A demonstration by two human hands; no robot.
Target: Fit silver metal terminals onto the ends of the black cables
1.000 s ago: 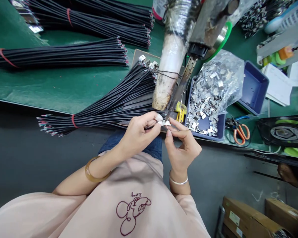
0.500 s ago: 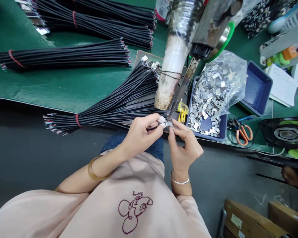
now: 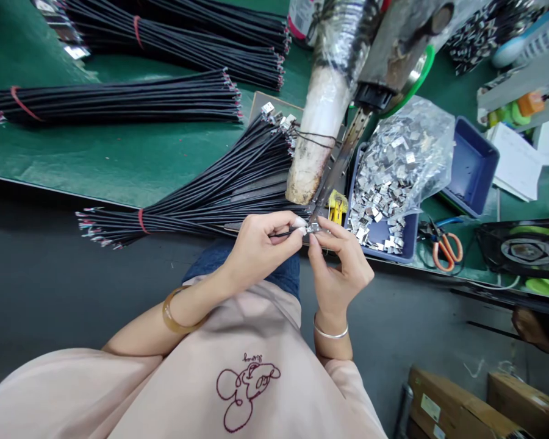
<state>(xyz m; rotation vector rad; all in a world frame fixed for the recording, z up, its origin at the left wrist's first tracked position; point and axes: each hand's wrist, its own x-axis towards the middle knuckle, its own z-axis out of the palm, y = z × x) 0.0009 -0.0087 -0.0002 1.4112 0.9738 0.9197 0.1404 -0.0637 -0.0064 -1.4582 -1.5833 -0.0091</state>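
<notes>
We hold a thin black round cable [image 3: 282, 233] in our left hand [image 3: 266, 247], thumb and forefinger pinched together on it, with the other fingers curled in. At the cable's end, between the fingertips of both hands, sits a small silver metal connector [image 3: 312, 227]; our right hand [image 3: 341, 259] has its thumb and forefinger nearly closed on its right side. The narrow brown-stained metal rod [image 3: 341, 167] slants down to a tip just beyond the connector; whether they touch, we cannot tell. Left of the rod hangs a stained white tube [image 3: 312, 137], and to its right lies a yellow plastic tool [image 3: 336, 212]. Beside our left hand, a bundle of black cables [image 3: 201, 198] fans across the front of the green tabletop [image 3: 174, 146]. Near our right hand stands a dark blue plastic tray [image 3: 410, 241] with loose silver metal pieces [image 3: 377, 204] and a clear plastic bag [image 3: 421, 134] in it.
</notes>
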